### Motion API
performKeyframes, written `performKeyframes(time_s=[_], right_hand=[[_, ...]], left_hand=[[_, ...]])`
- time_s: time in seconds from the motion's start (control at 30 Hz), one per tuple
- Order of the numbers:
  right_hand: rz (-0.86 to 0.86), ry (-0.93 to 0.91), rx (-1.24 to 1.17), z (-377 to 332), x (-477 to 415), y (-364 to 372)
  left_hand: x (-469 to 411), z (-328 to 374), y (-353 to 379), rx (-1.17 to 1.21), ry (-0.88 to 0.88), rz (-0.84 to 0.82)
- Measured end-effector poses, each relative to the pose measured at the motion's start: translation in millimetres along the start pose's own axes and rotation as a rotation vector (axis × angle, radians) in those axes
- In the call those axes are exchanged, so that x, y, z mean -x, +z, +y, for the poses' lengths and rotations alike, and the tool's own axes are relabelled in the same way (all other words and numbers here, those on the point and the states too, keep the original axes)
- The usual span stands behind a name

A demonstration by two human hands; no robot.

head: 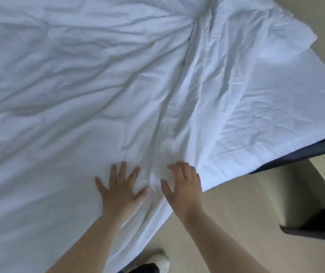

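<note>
A wrinkled white bed sheet (98, 85) covers the bed and fills most of the view. Its near corner hangs over the bed's edge toward the floor. My left hand (121, 188) lies flat on the sheet with its fingers spread, pressing the cloth near that corner. My right hand (183, 182) sits just to the right of it on the same sheet, palm down, its fingers slightly bent over a raised fold. Neither hand grips the cloth. A long crease runs from between the hands up to the far right.
A dark blue bed base (303, 152) shows under the sheet at the right. Beside it stands a pale bedside unit (295, 194). Light wood floor (226, 243) lies below, with my white shoe (160, 262) at the bottom edge.
</note>
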State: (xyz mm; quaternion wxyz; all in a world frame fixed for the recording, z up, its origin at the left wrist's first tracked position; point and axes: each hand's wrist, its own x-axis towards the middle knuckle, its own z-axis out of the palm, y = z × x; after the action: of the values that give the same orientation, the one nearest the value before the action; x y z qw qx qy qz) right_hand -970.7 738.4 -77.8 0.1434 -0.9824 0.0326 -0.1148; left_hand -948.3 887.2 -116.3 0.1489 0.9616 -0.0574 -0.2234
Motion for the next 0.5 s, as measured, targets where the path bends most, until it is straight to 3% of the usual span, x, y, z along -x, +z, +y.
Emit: performKeyframes(time_s=[0.07,0.17,0.27,0.37,0.43,0.5], right_hand=[[0.026,0.140,-0.026,10.4,-42.0,-2.1],[-0.270,0.420,-0.096,20.5,-117.2,-1.5],[-0.403,0.601,-0.057,31.2,-177.5,15.2],[-0.506,0.674,0.010,44.6,-201.1,39.3],[-0.487,0.651,0.037,54.2,-207.4,50.9],[-0.424,0.613,0.005,64.4,-213.7,51.9]], left_hand=[[-9.1,3.0,8.2,-0.056,0.019,-0.014],[-19.7,-2.9,14.4,-0.096,0.004,0.055],[-22.1,-11.4,16.1,-0.067,0.030,0.002],[-27.2,-15.5,17.4,-0.011,0.037,0.059],[-32.3,-16.9,19.3,0.007,0.030,0.178],[-36.0,-16.8,21.0,0.001,0.021,0.175]])
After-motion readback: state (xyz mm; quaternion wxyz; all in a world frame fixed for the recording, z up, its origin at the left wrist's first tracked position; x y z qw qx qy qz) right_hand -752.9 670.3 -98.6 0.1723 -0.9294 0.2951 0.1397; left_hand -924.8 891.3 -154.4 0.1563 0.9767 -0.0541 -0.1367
